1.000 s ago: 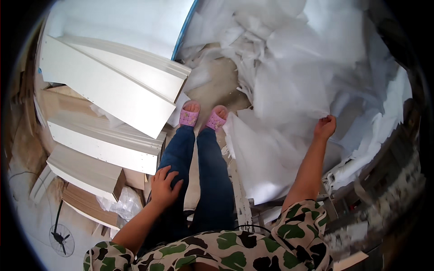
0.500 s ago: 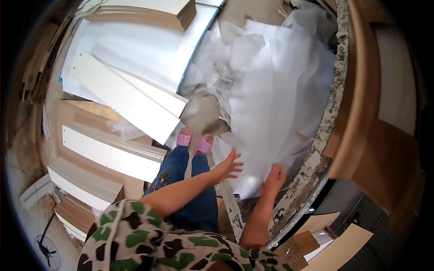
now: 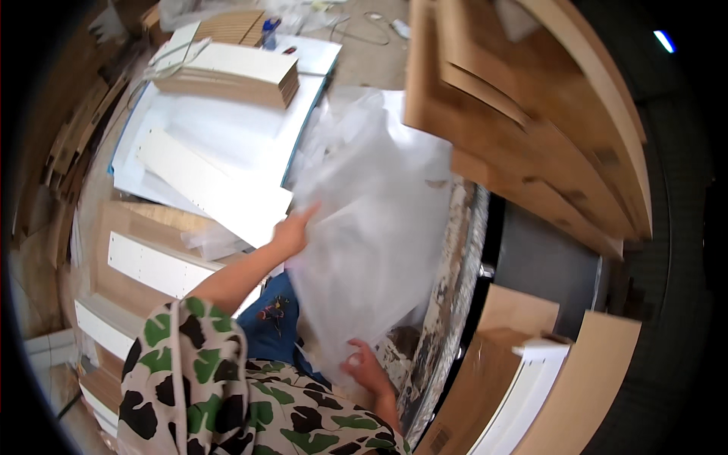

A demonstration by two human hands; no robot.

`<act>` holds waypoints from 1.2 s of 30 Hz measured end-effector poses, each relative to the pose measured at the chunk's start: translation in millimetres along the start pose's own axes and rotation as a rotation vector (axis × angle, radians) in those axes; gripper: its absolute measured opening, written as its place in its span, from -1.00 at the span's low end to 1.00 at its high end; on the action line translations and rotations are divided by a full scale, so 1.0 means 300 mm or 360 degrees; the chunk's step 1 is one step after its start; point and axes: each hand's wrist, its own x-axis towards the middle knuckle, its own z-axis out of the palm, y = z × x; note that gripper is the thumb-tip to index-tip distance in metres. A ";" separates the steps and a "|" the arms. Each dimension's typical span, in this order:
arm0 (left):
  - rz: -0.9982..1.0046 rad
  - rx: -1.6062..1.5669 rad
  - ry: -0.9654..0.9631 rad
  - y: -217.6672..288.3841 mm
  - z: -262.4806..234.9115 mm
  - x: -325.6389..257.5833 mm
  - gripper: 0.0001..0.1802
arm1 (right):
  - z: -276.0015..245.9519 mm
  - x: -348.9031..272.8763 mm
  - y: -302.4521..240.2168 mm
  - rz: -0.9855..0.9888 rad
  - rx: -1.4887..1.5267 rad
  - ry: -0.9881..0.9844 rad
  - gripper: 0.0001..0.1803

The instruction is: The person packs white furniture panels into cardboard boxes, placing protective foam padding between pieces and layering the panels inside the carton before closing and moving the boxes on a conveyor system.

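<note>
Sheet: big translucent white plastic packing sheet (image 3: pixel 371 227), crumpled and lifted up in front of you, hanging between both your hands and covering most of the middle of the view.
Left hand: your left hand (image 3: pixel 294 230) is up at the sheet's left edge, fingers pinched onto the plastic, arm stretched forward out of the green-and-black camo sleeve (image 3: pixel 197 371).
Right hand: your right hand (image 3: pixel 367 369) is low down near your body, fingers curled closed on the bottom edge of the same sheet.
Since half a second ago: back then both hands were open with fingers spread, reaching down toward the pile of plastic; now they've closed on it and the sheet is raised. The view has also swung to the right, so your legs and pink slippers are out of sight and only a bit of blue jeans (image 3: pixel 265 326) shows.
Left side: flat white laminated furniture panels (image 3: pixel 212 189) lie on the floor, with a stack of chipboard-edged panels (image 3: pixel 235 72) further out.
Right side: a paint-spattered rough ledge (image 3: pixel 455 288) runs just beside the sheet, and plain wooden boards (image 3: pixel 523 114) lean beyond it, top right.
Bottom right: brown cardboard (image 3: pixel 493 371) with a white panel (image 3: pixel 523 402) propped against it.
</note>
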 end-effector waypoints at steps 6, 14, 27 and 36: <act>-0.0084 0.0895 -0.1024 0.080 -0.177 -0.818 -0.79 | 0.073 -0.347 0.401 0.0152 -0.0319 -0.0530 -0.57; 0.1175 0.0174 -0.0971 0.833 -0.497 -1.317 -0.73 | 0.274 -0.984 1.185 0.0065 0.0775 -0.0208 -0.69; 0.0241 0.0436 -0.0917 0.267 -0.228 -0.992 -0.10 | 1.098 -1.868 1.419 0.0510 0.2254 0.1321 -0.65; 0.0974 0.0176 -0.2484 0.912 0.086 -1.314 -0.62 | 1.853 -2.213 1.683 0.1748 0.1620 0.3518 -0.51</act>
